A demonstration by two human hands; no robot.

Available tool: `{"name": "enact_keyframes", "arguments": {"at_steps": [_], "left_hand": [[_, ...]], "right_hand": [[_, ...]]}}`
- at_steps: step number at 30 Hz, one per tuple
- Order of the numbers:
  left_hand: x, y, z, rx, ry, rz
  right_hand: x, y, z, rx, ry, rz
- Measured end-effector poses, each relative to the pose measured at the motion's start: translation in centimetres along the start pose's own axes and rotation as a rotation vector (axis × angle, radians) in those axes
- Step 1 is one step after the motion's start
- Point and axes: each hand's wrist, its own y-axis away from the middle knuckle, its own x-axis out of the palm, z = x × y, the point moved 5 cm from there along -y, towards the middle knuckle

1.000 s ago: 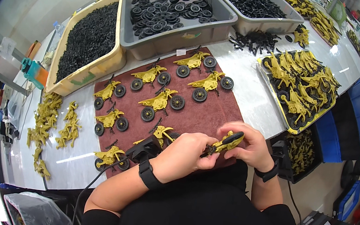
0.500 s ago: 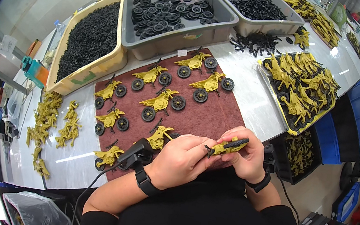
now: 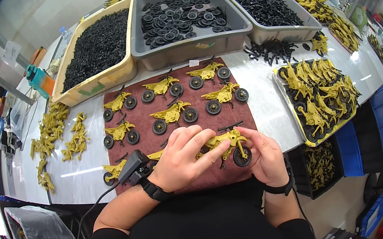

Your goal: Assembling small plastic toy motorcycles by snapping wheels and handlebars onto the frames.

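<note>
A yellow toy motorcycle (image 3: 231,139) with a black spoked front wheel is upright over the near right part of the maroon cloth (image 3: 216,170). My left hand (image 3: 183,155) grips its rear end, covering most of that part. On the other side, my right hand (image 3: 267,160) has its thumb and fingers at the front, beside the wheel. A black handlebar piece (image 3: 230,126) shows just above the toy; whether it is attached I cannot tell. Several similar toy motorcycles (image 3: 170,111) lie in rows on the cloth, each beside wheels and black bars. Some are partly hidden by my left hand.
Behind the cloth stand a cream bin (image 3: 102,87) of small black parts, a grey bin (image 3: 194,53) of wheels and another grey bin (image 3: 288,32) of black pieces. A tray (image 3: 308,139) of assembled yellow toys sits right. Yellow parts (image 3: 52,123) lie left. Cables run from my wrists.
The toy motorcycle has turned from wheel-up to upright and moved slightly away from me, over the cloth. Both hands moved with it. A person's hands now show at the far edge.
</note>
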Motion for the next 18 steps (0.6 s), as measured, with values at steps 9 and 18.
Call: {"name": "enact_keyframes", "arguments": {"at_steps": [9, 18], "left_hand": [[2.2, 1.8, 2.0, -0.507, 0.861, -0.077], [2.5, 1.4, 1.7, -0.454, 0.632, 0.030]], "right_hand": [[1.4, 0.6, 1.1, -0.123, 0.592, -0.068], [1.5, 0.4, 0.6, -0.190, 0.792, -0.101]]}}
